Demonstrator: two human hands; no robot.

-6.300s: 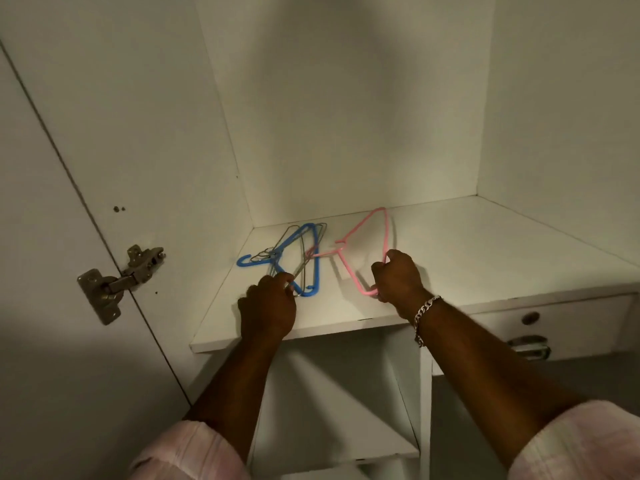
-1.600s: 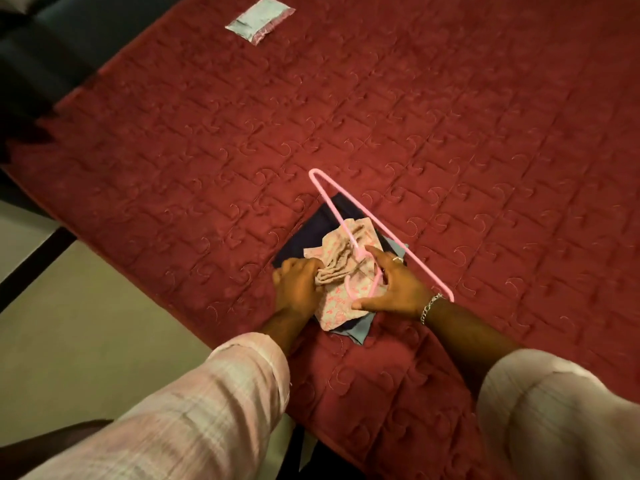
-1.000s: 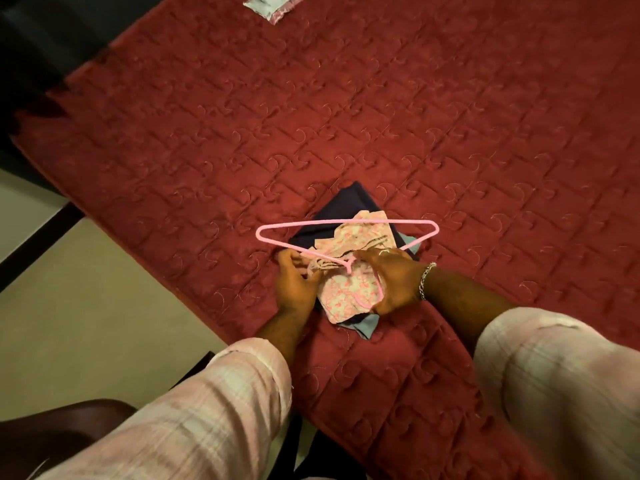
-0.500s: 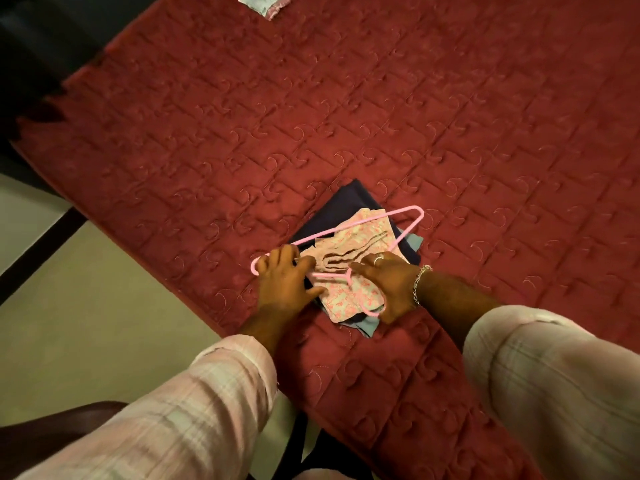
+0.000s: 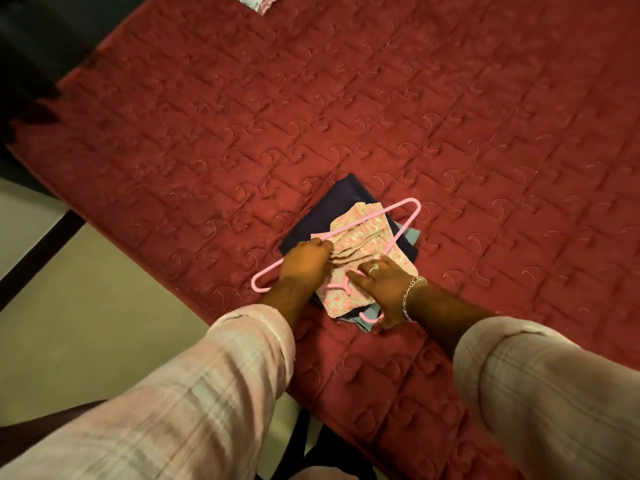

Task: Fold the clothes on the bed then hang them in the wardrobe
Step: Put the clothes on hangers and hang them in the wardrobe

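Hands on the pink hanger (image 5: 401,209) and folded clothes on the bed (image 5: 381,98)

The left hand (image 5: 304,259) clenches the pink floral garment (image 5: 360,244) with the hanger's bar; the right hand (image 5: 381,287), fingers straight, presses the garment just beside it.

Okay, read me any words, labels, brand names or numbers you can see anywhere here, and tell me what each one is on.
None can be read.
The pink floral garment carries a print only, no lettering.
The pink hanger, the dark folded cloth and the red quilted bedspread show no label or number.
The small packet at the top edge is cut off and too blurred to tell whether it bears any text.
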